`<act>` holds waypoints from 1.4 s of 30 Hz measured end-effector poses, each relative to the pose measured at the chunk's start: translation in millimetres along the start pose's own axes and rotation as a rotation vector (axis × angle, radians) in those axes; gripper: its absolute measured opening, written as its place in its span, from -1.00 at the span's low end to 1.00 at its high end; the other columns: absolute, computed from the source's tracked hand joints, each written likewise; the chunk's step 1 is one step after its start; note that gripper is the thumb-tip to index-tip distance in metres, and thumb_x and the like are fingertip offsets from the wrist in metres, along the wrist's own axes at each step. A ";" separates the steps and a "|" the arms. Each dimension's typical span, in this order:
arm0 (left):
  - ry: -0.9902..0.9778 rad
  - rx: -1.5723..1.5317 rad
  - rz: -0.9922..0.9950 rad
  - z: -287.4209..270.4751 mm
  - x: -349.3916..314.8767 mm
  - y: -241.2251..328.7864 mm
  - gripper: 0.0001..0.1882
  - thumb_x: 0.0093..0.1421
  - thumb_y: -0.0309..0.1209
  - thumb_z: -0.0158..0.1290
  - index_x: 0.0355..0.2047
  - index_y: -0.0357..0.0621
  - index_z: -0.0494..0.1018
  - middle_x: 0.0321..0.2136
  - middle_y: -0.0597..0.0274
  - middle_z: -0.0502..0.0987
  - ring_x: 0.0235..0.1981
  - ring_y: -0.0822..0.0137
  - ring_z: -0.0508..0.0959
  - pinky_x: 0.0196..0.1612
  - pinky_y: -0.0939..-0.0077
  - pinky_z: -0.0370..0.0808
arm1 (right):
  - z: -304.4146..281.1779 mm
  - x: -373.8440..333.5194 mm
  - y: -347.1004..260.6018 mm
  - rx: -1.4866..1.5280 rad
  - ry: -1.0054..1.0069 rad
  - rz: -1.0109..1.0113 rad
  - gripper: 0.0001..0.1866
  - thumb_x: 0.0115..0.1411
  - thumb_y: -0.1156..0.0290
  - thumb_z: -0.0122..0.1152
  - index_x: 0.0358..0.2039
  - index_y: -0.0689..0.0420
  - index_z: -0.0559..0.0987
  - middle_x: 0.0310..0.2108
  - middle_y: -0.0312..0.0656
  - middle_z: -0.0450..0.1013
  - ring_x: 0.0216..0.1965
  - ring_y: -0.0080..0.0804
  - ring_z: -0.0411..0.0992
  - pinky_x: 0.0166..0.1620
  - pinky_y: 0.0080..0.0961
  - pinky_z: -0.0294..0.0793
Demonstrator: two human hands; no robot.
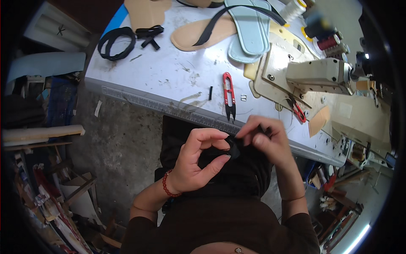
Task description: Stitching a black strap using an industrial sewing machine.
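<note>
Above my lap, just off the table's front edge, my left hand (192, 158) curls its thumb and fingers round a dark strip (236, 150), which looks like black strap. Facing it, my right hand (270, 139) is slightly blurred, its fingers bent and pinched on the same black piece. The strip's full shape is lost against my dark clothes. On the table beyond my hands lie red-handled thread snips (229, 95), points toward me. A short black strap piece (210, 93) is left of them, and a small metal buckle (243, 97) sits to their right.
A sewing machine (317, 76) stands at the right, with a second pair of red snips (299, 111) beside it. Thread cones (294, 9) are behind. Light blue insoles (251, 29), a tan insole (186, 36) and coiled black strap (116, 44) lie farther back.
</note>
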State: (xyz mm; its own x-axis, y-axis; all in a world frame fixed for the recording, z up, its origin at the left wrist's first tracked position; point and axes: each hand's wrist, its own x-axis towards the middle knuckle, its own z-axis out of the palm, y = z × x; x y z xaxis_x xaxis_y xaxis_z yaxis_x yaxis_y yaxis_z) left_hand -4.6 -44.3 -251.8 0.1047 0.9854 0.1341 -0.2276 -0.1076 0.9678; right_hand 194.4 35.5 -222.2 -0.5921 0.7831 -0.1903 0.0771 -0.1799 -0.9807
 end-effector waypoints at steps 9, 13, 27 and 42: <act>-0.077 -0.027 -0.264 4.4 3.1 3.1 -0.47 0.09 -0.59 0.15 0.04 -0.31 0.20 -0.35 0.18 0.55 -0.26 0.44 0.55 -0.12 0.63 0.39 | 12.2 -21.6 22.6 0.134 0.140 0.038 -0.87 0.10 0.45 0.27 -0.44 0.21 0.51 -0.54 -0.45 0.32 -0.53 -0.79 0.15 -0.47 -0.75 0.09; -0.105 0.093 -0.261 5.6 3.5 2.5 -0.42 0.07 -0.59 0.16 0.08 -0.30 0.18 -0.39 0.20 0.54 -0.29 0.49 0.54 -0.12 0.63 0.38 | 11.9 -18.8 17.6 -0.096 0.091 -0.038 -0.91 0.06 0.55 0.28 -0.44 0.21 0.51 -0.50 -0.41 0.34 -0.54 -0.76 0.18 -0.47 -0.73 0.12; -0.088 0.080 -0.359 -7.0 8.0 -0.8 -0.32 0.05 -0.61 0.16 0.17 -0.30 0.11 -0.47 0.25 0.52 -0.35 0.53 0.51 -0.10 0.62 0.36 | -106.6 -143.4 3.5 -0.626 0.471 0.083 -0.72 0.07 0.33 0.28 -0.58 0.19 0.39 -0.60 -0.34 0.23 -0.55 -0.59 0.16 -0.51 -0.64 0.08; -0.379 0.245 -0.257 34.5 4.9 3.4 -0.45 0.01 -0.50 0.24 0.03 -0.24 0.31 -0.49 0.19 0.56 -0.47 0.32 0.61 -0.37 0.56 0.50 | -9.2 -76.4 15.4 -0.438 0.001 -0.103 -0.78 -0.10 0.44 0.40 -0.57 0.14 0.47 -0.66 -0.27 0.32 -0.68 -0.38 0.32 -0.61 -0.53 0.21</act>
State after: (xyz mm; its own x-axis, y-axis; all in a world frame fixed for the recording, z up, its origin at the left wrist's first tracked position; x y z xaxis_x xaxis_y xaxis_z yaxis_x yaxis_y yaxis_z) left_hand 28.6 -44.4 -240.5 0.4807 0.8722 -0.0902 0.0800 0.0588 0.9951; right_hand 248.1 -21.6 -223.2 -0.6135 0.7845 -0.0905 0.3504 0.1677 -0.9215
